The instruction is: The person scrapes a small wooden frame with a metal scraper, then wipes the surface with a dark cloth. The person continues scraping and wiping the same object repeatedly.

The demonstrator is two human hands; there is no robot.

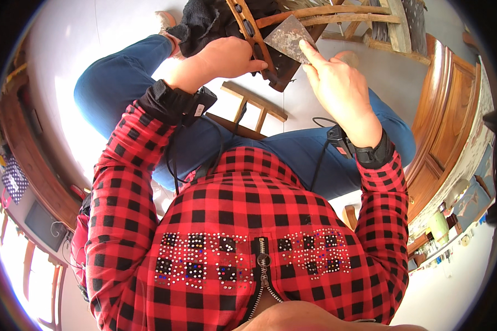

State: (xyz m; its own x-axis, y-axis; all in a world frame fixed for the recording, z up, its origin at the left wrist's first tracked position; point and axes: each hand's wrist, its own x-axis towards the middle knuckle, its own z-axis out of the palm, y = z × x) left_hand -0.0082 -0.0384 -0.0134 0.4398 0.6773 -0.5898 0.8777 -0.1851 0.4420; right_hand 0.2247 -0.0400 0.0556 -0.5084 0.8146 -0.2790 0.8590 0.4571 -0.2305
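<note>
My right hand holds a flat, worn metal blade, perhaps a scraper, with the index finger stretched along its face. The blade lies against or just over a dark wooden piece of furniture. At its left, my left hand rests by a brown wooden slat with dark oval pieces set in it, thumb pointing right; its fingertips are hidden. Black cloth hangs just beyond the left hand. Whether the left hand grips the slat cannot be seen.
A wooden rung frame stands between my knees. Curved wooden rails extend at the top right. Panelled wooden furniture is on the right, and a brown wooden piece on the left. Cables hang from devices on both wrists.
</note>
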